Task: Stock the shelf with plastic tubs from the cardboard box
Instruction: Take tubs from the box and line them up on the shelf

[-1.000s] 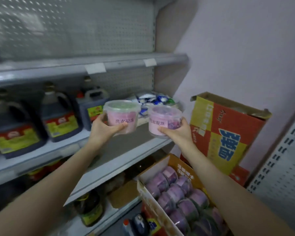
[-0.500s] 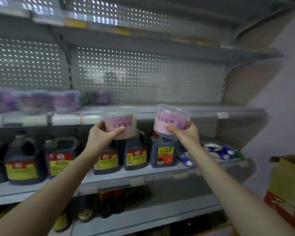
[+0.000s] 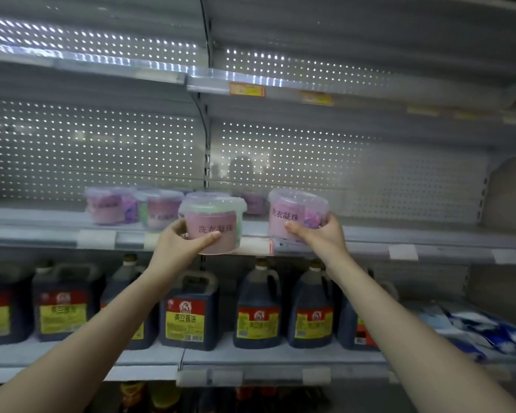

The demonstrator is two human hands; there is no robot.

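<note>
Fingers (image 3: 208, 237) curled round 2 tubs, 1 per hand, right at the shelf edge (image 3: 367, 245)
Upright in the left hand (image 3: 176, 248), the left tub (image 3: 212, 225) has its bottom below that edge; the right tub (image 3: 298, 214), tilted in the right hand (image 3: 320, 237), is higher and nearer the bare stretch beside the stocked tubs (image 3: 111, 205), so it probably lands first.

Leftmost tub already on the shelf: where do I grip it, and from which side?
Probably grip its round side wall below the lid rim, coming from the front-left: the leftmost tub stands upright, another tub crowds its right, and the pegboard back panel closes the rear.
</note>
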